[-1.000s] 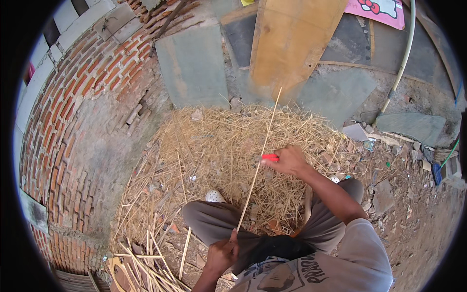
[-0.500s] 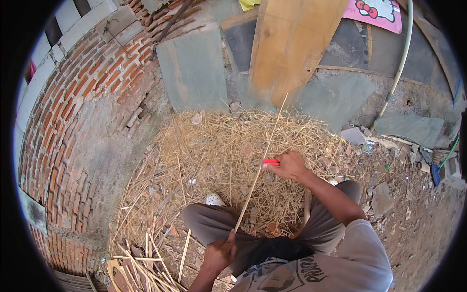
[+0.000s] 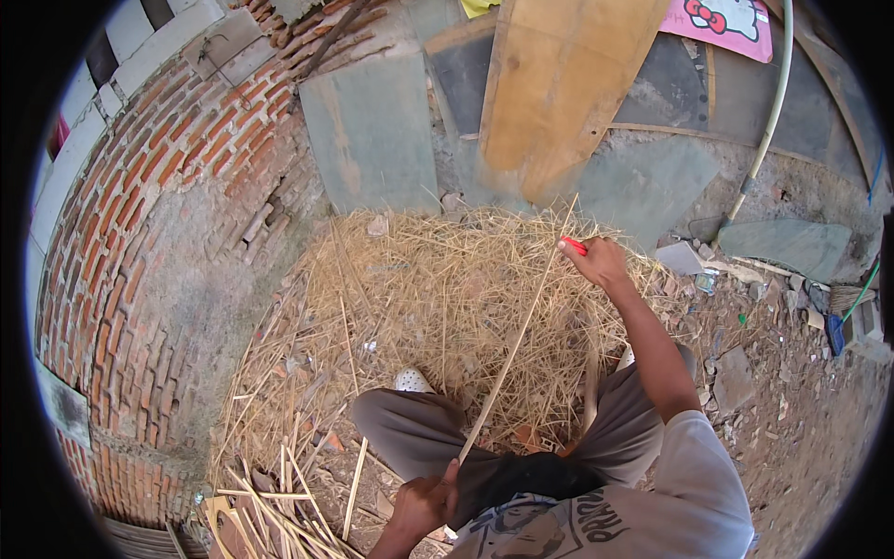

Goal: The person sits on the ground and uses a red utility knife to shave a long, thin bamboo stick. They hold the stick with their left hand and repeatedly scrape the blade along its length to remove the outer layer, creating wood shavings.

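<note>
From my remote seat I see a brick wall (image 3: 102, 307) far left, then loose strips (image 3: 279, 495) piled on the ground. Next is my left hand (image 3: 426, 503), its fingers closed around the lower end of a thin stick (image 3: 516, 345), which slants up rightward over straw. Near its upper end, my right hand (image 3: 599, 264) has its fingers gripping a small red tool (image 3: 575, 246). Farther right, a pale pipe (image 3: 769, 121) rises.

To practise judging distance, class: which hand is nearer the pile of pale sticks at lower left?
Left. The left hand is just to the right of the pile of pale sticks; the right hand is much farther off, up and to the right.
</note>
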`<state>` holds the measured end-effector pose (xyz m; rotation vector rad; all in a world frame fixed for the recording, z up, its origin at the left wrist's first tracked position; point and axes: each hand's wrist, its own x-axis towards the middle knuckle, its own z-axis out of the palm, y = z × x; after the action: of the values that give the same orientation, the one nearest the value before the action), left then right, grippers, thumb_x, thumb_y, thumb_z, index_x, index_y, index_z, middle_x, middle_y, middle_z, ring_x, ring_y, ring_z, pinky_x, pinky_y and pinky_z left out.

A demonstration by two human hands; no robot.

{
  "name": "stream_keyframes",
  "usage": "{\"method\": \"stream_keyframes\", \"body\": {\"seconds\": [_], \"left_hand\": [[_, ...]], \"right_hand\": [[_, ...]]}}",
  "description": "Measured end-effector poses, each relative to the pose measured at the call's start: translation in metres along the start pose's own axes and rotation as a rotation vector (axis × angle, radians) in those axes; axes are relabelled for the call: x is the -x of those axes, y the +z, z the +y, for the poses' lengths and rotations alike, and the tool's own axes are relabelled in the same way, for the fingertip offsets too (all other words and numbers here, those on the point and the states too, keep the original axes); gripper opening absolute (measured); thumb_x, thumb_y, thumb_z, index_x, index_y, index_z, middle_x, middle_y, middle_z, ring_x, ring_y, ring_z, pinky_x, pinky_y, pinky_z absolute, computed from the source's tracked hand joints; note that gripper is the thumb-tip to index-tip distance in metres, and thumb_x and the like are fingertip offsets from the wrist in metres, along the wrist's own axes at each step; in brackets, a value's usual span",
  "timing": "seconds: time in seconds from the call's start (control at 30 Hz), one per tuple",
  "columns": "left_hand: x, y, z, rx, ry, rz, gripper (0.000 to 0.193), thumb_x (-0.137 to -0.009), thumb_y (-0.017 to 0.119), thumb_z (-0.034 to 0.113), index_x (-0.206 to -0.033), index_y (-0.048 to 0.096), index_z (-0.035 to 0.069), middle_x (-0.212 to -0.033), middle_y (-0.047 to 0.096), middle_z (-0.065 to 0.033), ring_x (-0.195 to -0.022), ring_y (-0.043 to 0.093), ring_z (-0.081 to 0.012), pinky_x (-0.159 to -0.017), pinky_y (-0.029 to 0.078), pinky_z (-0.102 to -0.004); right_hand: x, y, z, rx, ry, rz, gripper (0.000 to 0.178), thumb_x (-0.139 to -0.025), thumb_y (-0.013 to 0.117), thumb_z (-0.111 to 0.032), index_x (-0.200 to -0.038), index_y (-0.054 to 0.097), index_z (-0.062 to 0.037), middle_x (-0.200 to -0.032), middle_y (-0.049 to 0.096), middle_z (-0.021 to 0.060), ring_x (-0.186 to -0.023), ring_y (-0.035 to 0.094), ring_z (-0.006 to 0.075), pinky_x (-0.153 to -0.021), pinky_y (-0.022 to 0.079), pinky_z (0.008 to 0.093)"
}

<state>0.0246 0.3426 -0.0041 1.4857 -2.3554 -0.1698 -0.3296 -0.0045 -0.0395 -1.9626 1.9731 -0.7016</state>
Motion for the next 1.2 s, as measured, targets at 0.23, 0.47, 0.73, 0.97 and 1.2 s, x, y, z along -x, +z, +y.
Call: {"method": "stream_keyframes", "body": {"seconds": [0.23, 0.47, 0.73, 0.97, 1.2], "left_hand": [[0.025, -0.012, -0.005, -0.023, 0.030, -0.022, 0.036, -0.071, 0.067, 0.005, -0.107, 0.069, 0.002, -0.052, 0.051, -0.0026, -0.040, 0.051, -0.0200, -0.042, 0.046, -0.0325], [0.059, -0.028, -0.010, 0.020, 0.058, 0.009, 0.043, -0.068, 0.069, 0.001, -0.111, 0.066, 0.006, -0.048, 0.048, -0.0039, -0.041, 0.051, -0.0204, -0.041, 0.043, -0.0324], [0.034, 0.043, 0.006, 0.988, -0.575, 0.095, 0.033, -0.090, 0.063, 0.003, -0.122, 0.062, 0.001, -0.063, 0.064, -0.0017, -0.047, 0.053, -0.0036, -0.041, 0.041, -0.0207], [-0.048, 0.062, 0.018, 1.344, -0.668, 0.138, 0.032, -0.090, 0.063, 0.002, -0.123, 0.060, 0.000, -0.077, 0.067, -0.0065, -0.045, 0.052, -0.0054, -0.038, 0.041, -0.0203], [-0.086, 0.047, 0.024, 1.373, -0.680, 0.186, 0.029, -0.095, 0.058, 0.010, -0.121, 0.061, -0.001, -0.065, 0.060, -0.0055, -0.039, 0.049, -0.0079, -0.035, 0.039, -0.0212]], "right_hand": [[-0.012, -0.011, 0.020, -0.029, 0.114, 0.147, 0.083, -0.079, 0.045, -0.078, -0.062, 0.064, 0.0009, -0.063, 0.061, 0.0251, -0.068, 0.063, 0.0412, -0.068, 0.049, 0.0483], [-0.028, -0.012, 0.060, -0.159, 0.279, 0.248, 0.088, -0.081, 0.037, -0.080, -0.060, 0.058, 0.0029, -0.059, 0.058, 0.0207, -0.064, 0.060, 0.0366, -0.066, 0.045, 0.0462], [0.004, -0.019, -0.004, -0.379, 0.082, 0.108, 0.071, -0.088, 0.047, -0.067, -0.069, 0.058, 0.0005, -0.056, 0.052, 0.0134, -0.056, 0.051, 0.0260, -0.059, 0.044, 0.0410], [0.048, -0.003, -0.044, -0.275, -0.446, -0.048, 0.049, -0.083, 0.062, -0.057, -0.081, 0.062, -0.0078, -0.060, 0.059, 0.0103, -0.058, 0.062, 0.0304, -0.055, 0.047, 0.0414], [0.060, 0.011, -0.053, -0.221, -0.758, 0.139, 0.047, -0.078, 0.067, -0.052, -0.072, 0.062, -0.0060, -0.056, 0.054, 0.0109, -0.052, 0.058, 0.0300, -0.051, 0.045, 0.0402]]}}
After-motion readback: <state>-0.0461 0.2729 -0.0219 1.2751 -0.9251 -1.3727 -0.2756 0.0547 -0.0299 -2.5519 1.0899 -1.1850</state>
